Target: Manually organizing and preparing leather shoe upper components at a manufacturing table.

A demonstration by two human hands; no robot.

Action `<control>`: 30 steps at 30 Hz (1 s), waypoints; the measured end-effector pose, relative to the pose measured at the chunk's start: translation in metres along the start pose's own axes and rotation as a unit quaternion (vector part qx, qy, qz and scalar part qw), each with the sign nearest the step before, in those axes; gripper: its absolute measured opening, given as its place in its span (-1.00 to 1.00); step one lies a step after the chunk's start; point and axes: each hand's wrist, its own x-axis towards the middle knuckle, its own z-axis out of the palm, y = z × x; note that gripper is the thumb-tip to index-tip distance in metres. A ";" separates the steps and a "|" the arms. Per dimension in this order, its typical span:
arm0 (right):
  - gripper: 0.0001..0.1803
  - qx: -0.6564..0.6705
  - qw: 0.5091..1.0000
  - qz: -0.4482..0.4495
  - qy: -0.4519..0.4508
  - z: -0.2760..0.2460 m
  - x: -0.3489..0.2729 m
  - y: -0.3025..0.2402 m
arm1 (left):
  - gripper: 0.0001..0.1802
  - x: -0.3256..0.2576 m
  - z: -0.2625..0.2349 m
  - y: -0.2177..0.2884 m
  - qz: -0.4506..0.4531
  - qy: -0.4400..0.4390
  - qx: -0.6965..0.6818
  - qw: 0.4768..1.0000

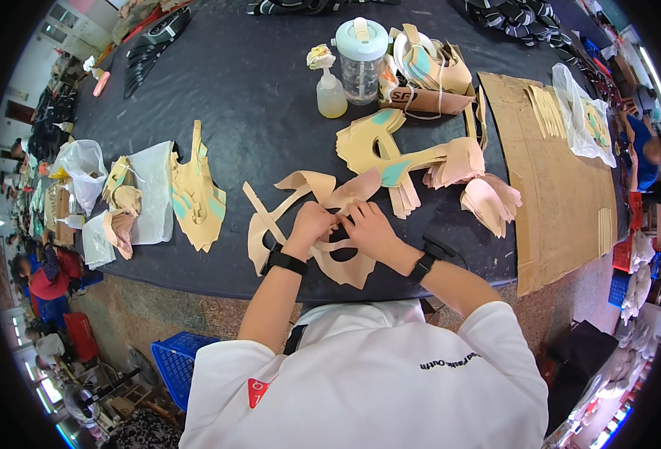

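In front of me on the dark table lie loose beige shoe-upper pieces (353,271), thin and curved with cut-out openings. My left hand (314,223) is closed over them, its fingers drawn together at the middle. Beside it, almost touching, my right hand (370,228) pinches the same material, with a pinkish flap (357,188) rising beyond its fingers. What lies exactly between the fingertips is hidden. Just past my hands sits a stack of beige pieces with turquoise patches (375,138). Pinkish curved pieces (489,202) are piled to its right.
Another beige stack (198,198) lies left, near white plastic sheeting (151,194). At the back stand a lidded clear jug (361,63), a bottle of yellowish liquid (331,97) and a box of pieces (428,99). Cardboard (559,202) covers the right side. A blue crate (177,367) is below the table edge.
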 end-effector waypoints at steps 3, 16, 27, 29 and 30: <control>-0.67 -0.059 0.998 -0.031 -0.017 0.001 -0.002 0.003 | -0.83 -0.028 0.021 0.010 0.081 0.175 0.261 0.946; -0.80 -0.081 0.988 -0.080 0.101 0.003 0.024 0.035 | -0.82 -0.095 0.123 -0.014 0.285 0.255 0.536 0.753; -0.83 0.071 0.996 -0.041 -0.036 -0.077 0.012 0.041 | -0.77 -0.108 -0.051 0.087 0.282 -0.347 0.070 0.892; -0.82 0.230 0.967 0.041 -0.098 -0.123 0.004 0.066 | -0.75 -0.082 -0.064 0.100 0.210 -0.380 -0.007 0.901; -0.81 0.281 0.944 0.120 -0.128 -0.138 -0.001 0.085 | -0.69 -0.071 -0.061 0.113 0.217 -0.385 -0.066 0.894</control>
